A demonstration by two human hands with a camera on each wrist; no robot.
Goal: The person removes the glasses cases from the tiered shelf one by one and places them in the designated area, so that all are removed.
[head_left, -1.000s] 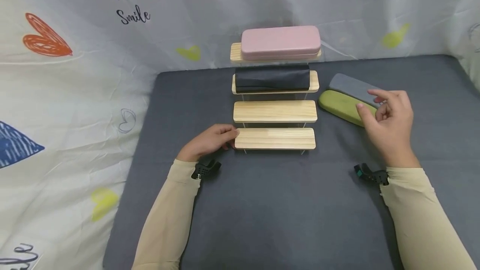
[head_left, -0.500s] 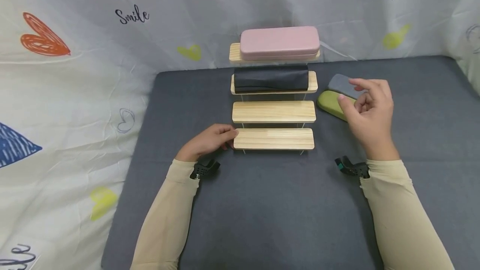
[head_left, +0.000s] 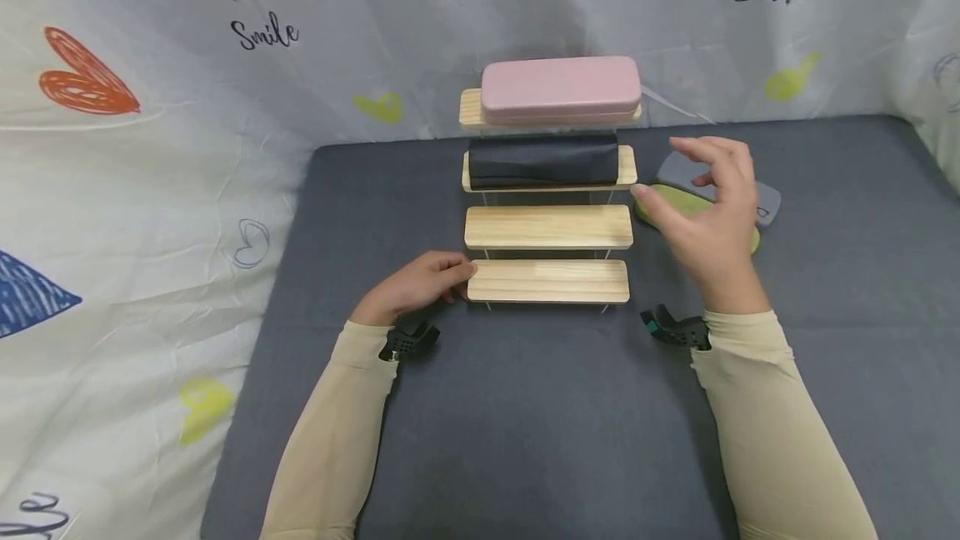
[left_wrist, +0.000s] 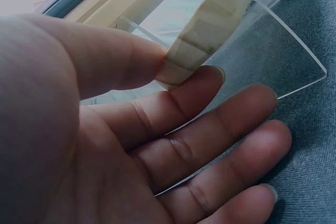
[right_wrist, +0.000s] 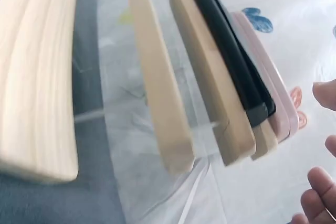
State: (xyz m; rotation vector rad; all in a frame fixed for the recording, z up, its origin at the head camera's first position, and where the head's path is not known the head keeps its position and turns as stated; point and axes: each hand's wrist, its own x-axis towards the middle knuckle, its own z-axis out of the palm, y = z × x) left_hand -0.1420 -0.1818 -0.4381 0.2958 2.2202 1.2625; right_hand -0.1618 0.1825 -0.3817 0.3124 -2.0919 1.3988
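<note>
Near the person lies a dark grey mat that covers the table. On it stands a little stair-shaped stand with four pale wooden steps on clear plastic sides.

The left hand rests at the left end of the nearest wooden step. In the left wrist view its thumb and fingers pinch that end of the step, beside the clear plastic side.

The right hand hangs in the air to the right of the stand, fingers loosely spread and holding nothing. Just under and behind it lie the two cases not yet on the stand: a long green glasses case and, a bit farther, a flat grey glasses case. They lie side by side on the mat, right of the stand. I cannot tell if the hand touches the green one.

Now the steps, near to far. The nearest step is bare. The second wooden step is bare too. The third step holds a black soft glasses case. The top step, farthest away, holds a pink hard glasses case.

So I think the work is about half done: two cases sit up high, and two steps and two cases wait. Behind it all hangs a white cloth with coloured hearts.
</note>
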